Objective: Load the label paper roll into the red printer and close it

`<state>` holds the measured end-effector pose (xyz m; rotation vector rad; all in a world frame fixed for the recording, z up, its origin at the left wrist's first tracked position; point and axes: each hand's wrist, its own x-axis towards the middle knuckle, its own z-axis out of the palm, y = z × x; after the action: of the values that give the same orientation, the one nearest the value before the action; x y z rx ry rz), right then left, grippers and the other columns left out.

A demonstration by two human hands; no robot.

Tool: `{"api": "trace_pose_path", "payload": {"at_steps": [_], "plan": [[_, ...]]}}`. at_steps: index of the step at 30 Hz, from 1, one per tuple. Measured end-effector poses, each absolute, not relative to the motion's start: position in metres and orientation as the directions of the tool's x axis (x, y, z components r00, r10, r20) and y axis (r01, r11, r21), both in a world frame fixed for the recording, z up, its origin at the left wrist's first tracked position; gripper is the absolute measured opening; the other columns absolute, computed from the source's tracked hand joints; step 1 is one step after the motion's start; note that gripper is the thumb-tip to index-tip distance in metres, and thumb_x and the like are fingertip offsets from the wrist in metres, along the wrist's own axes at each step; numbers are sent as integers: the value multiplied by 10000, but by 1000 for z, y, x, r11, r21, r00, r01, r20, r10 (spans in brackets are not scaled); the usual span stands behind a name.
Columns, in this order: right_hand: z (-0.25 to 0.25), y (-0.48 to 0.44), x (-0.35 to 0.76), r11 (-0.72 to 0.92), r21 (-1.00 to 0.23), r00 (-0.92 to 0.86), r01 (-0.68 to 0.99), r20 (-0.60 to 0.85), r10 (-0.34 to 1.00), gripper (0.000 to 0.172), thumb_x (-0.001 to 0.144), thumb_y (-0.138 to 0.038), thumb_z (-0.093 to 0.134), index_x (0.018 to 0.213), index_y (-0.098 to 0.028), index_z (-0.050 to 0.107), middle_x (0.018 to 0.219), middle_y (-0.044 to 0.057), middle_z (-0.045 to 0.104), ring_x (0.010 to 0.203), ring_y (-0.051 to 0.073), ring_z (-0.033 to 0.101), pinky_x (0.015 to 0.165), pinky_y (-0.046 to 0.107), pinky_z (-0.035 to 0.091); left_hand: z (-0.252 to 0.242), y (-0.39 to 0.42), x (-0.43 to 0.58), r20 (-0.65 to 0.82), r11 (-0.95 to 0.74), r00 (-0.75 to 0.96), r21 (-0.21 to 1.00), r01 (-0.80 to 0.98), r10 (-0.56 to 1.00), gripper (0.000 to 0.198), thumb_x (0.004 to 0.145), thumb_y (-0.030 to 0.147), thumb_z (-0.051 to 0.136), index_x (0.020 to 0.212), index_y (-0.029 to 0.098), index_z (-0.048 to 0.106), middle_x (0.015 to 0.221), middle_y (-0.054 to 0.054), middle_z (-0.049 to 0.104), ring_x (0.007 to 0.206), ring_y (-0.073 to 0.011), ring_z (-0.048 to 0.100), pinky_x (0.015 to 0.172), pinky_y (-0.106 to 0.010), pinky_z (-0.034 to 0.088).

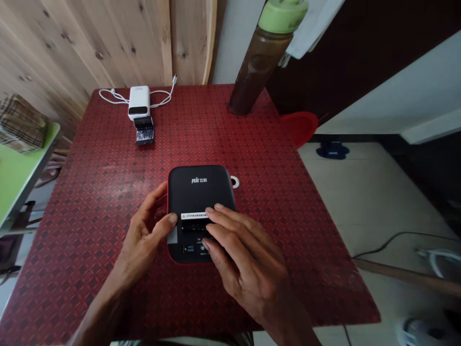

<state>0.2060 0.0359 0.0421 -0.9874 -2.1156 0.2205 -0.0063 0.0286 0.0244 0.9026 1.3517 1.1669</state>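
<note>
A black box-shaped device (200, 194) with rounded corners, white lettering and a red edge rests on the red patterned table (118, 216). My left hand (147, 228) grips its left side, the thumb on top near the corner and the fingers against the edge. Over its lower right part lies my right hand (245, 250), with fingertips and thumb around the right end of a dark slot below a white label strip (192, 216). Whether those fingers pinch something is hidden. Part of a white ring (235, 182) shows beside the device's right edge.
At the back left of the table lies a white device (139, 101) with a white cable and a black strip (144, 136). A brown bottle with a green lid (255, 62) stands at the back right. Beyond the right edge is a red round object (300, 127).
</note>
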Motion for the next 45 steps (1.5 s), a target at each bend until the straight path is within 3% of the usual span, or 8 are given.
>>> {"api": "trace_pose_path", "payload": {"at_steps": [4, 8, 12, 18, 28, 35, 41, 45], "plan": [[28, 17, 220, 614, -543, -174, 573, 651, 739, 280, 984, -24, 682, 1244, -127, 693, 1226, 142, 804, 1222, 242, 752, 1053, 407, 630, 22, 12, -8, -252, 229, -130, 958, -170, 959, 517, 1046, 437, 705, 1553, 355, 654, 1652, -39, 615, 1575, -344, 509, 1294, -495, 422], [4, -7, 233, 437, -643, -23, 628, 547, 837, 348, 1040, -178, 662, 1387, -167, 648, 1258, 128, 757, 1148, 244, 751, 971, 398, 656, 22, -1, -10, -264, 245, -91, 953, -179, 960, 538, 1017, 376, 739, 1548, 404, 654, 1668, -4, 598, 1561, -327, 520, 1212, -407, 501], [-21, -18, 227, 365, -653, -111, 663, 396, 911, 545, 1081, -446, 643, 1532, -171, 513, 1311, 180, 722, 1165, 312, 751, 906, 459, 694, 22, -1, -10, -269, 249, -97, 951, -183, 958, 528, 1012, 349, 742, 1533, 387, 662, 1645, -14, 614, 1488, -312, 588, 1138, -368, 549], [-40, -16, 212, 416, -567, -158, 711, 448, 880, 641, 1127, -339, 529, 1703, -213, 277, 1302, 192, 717, 1101, 334, 758, 857, 496, 705, 29, 4, -3, -277, 259, -128, 956, -140, 952, 538, 995, 362, 752, 1525, 352, 661, 1617, -38, 637, 1462, -320, 606, 1140, -397, 554], [-42, -13, 215, 427, -520, -174, 740, 464, 868, 757, 1121, -355, 535, 1763, -229, 154, 1265, 186, 706, 1038, 343, 743, 803, 499, 701, 35, 0, 10, -343, 314, -222, 937, -156, 913, 543, 996, 396, 746, 1531, 380, 652, 1613, -28, 646, 1484, -324, 599, 1202, -448, 518], [-41, -14, 214, 412, -611, -158, 676, 425, 891, 648, 1103, -323, 574, 1690, -236, 316, 1240, 165, 711, 1029, 326, 739, 808, 482, 695, 33, 2, 12, -308, 279, -212, 948, -156, 928, 550, 1012, 351, 713, 1555, 380, 632, 1617, -27, 641, 1501, -319, 580, 1181, -454, 531], [-10, -7, 232, 369, -691, -104, 621, 394, 913, 591, 1100, -466, 583, 1614, -202, 459, 1409, 183, 689, 1243, 341, 718, 945, 513, 673, 26, -1, 3, -244, 224, -168, 966, -131, 955, 537, 1020, 386, 710, 1552, 389, 637, 1626, -7, 635, 1498, -300, 581, 1190, -420, 519], [34, 31, 236, 531, -548, -225, 646, 528, 819, 346, 1079, -156, 629, 1412, -250, 645, 1189, 80, 783, 1098, 248, 756, 964, 438, 652, 23, -1, 1, -222, 204, -144, 970, -130, 964, 550, 1024, 396, 709, 1566, 379, 622, 1621, -14, 642, 1473, -300, 609, 1171, -408, 534]]}}
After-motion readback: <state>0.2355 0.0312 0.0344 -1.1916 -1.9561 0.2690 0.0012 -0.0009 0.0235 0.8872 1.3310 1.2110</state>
